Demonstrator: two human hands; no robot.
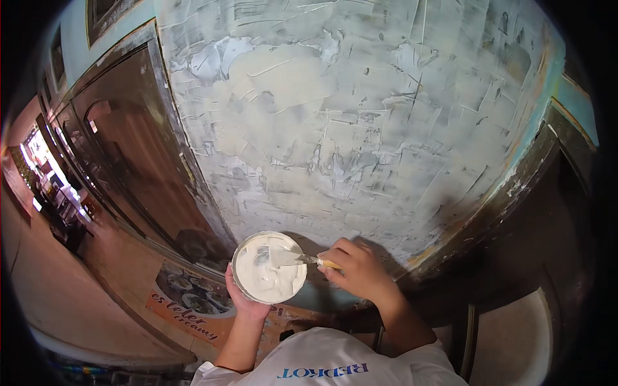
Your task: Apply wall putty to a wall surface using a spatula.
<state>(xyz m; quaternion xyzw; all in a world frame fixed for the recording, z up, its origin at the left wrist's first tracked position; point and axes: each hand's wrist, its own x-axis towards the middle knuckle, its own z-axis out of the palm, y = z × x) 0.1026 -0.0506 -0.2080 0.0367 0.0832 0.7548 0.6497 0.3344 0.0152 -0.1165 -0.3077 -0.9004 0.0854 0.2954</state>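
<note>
The person is wearing a white shirt [306, 347], its rounded front filling the lower edge. Bold blue lettering [322, 371] is running across the chest, shading from lighter to darker. White sleeves [421, 368] are leaving both forearms [243, 341] uncovered; the left grip [243, 297] and right grip [358, 269] are showing bare.

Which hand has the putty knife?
The right hand: it grips the putty knife by its yellowish handle. The left hand instead supports the round tub of white paste.
</note>
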